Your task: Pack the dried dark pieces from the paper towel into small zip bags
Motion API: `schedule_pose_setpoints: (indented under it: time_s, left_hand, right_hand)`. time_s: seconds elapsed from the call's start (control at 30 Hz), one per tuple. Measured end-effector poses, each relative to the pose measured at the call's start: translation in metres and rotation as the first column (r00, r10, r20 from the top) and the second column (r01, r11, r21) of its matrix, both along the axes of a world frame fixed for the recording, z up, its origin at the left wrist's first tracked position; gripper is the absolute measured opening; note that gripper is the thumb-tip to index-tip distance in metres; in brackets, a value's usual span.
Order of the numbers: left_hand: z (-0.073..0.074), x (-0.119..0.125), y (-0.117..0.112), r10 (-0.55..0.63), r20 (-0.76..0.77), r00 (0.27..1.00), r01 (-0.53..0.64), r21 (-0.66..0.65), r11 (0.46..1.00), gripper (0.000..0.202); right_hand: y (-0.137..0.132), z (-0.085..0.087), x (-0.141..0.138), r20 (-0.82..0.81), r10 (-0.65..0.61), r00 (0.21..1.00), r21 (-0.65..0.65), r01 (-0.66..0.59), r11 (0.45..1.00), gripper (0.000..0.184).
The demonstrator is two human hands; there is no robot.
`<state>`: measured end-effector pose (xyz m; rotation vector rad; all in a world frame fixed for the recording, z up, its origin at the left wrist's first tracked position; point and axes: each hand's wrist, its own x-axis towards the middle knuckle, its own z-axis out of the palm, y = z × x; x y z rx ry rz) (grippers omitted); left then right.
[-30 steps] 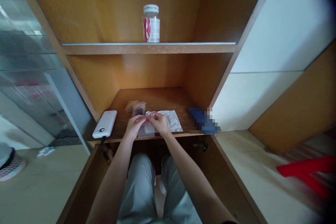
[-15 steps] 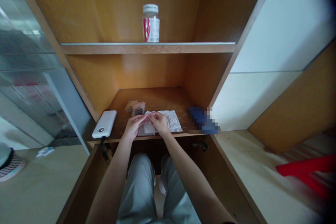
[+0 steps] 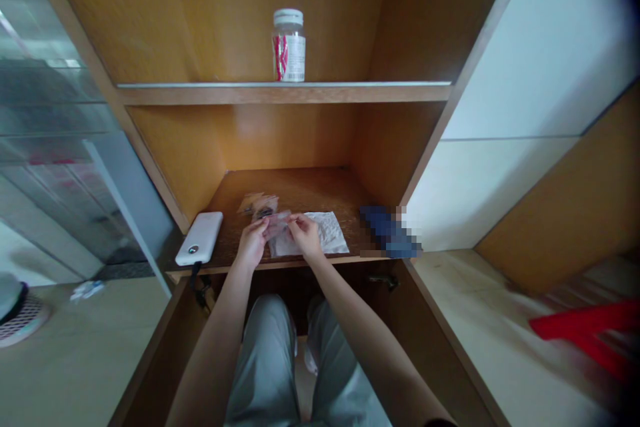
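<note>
Between my hands, above the front of the lower shelf, is a small clear plastic bag. My left hand grips its left end. My right hand pinches its right end between thumb and fingers. Under and behind the right hand lies a white sheet or packet, its contents too small to make out. Just behind my left hand rests a pile of small clear bags with dark bits inside.
A white power bank with a black cable lies at the shelf's left. At the right is a blurred dark blue object. A white-capped bottle stands on the upper shelf. My knees are below the shelf edge, between open cabinet doors.
My left hand has turned and shifted slightly, so the small bag now shows more plainly, stretched between both hands. The right hand stays nearly in place.
</note>
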<state>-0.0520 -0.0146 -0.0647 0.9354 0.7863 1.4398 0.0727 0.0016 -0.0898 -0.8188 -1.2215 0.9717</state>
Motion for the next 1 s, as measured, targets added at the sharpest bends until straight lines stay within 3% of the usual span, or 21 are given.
schedule_pose_setpoints:
  time_s: [0.2, 0.33, 0.47, 0.6, 0.73, 0.83, 0.93, 1.0]
  left_hand:
    - [-0.004, -0.002, 0.002, 0.047, -0.04, 0.998, -0.047, -0.009, 0.999, 0.025]
    - [-0.008, 0.0, -0.001, 0.003, -0.26, 0.966, 0.003, 0.02, 1.0, 0.018]
    - [-0.006, 0.005, -0.006, -0.033, -0.455, 0.89, 0.078, 0.08, 0.994, 0.017]
    - [-0.005, 0.005, -0.008, -0.016, -0.487, 0.873, 0.077, 0.106, 0.991, 0.02]
    - [-0.007, 0.004, -0.007, -0.011, -0.493, 0.87, 0.072, 0.105, 0.992, 0.021]
    - [-0.009, 0.003, -0.005, -0.009, -0.498, 0.867, 0.076, 0.115, 0.99, 0.022]
    - [-0.01, 0.003, -0.004, -0.013, -0.49, 0.872, 0.082, 0.121, 0.989, 0.022]
    - [-0.01, 0.002, -0.004, -0.019, -0.488, 0.873, 0.088, 0.12, 0.989, 0.023]
  right_hand:
    - [0.003, 0.006, 0.002, -0.22, -0.013, 0.975, -0.073, -0.003, 0.997, 0.018]
    - [0.003, 0.014, 0.007, -0.424, -0.041, 0.905, -0.192, -0.046, 0.98, 0.023]
    - [0.004, 0.022, 0.013, -0.465, -0.045, 0.884, -0.23, -0.072, 0.971, 0.029]
    - [0.022, 0.023, 0.03, -0.357, -0.041, 0.933, -0.157, -0.016, 0.987, 0.031]
    - [0.056, 0.015, 0.068, -0.208, -0.206, 0.956, -0.126, 0.182, 0.975, 0.031]
    - [0.081, 0.006, 0.097, -0.047, -0.336, 0.941, -0.097, 0.331, 0.939, 0.028]
    - [0.095, -0.002, 0.115, 0.172, -0.365, 0.915, -0.053, 0.379, 0.924, 0.027]
    - [0.097, -0.005, 0.12, 0.374, -0.366, 0.852, -0.019, 0.402, 0.915, 0.025]
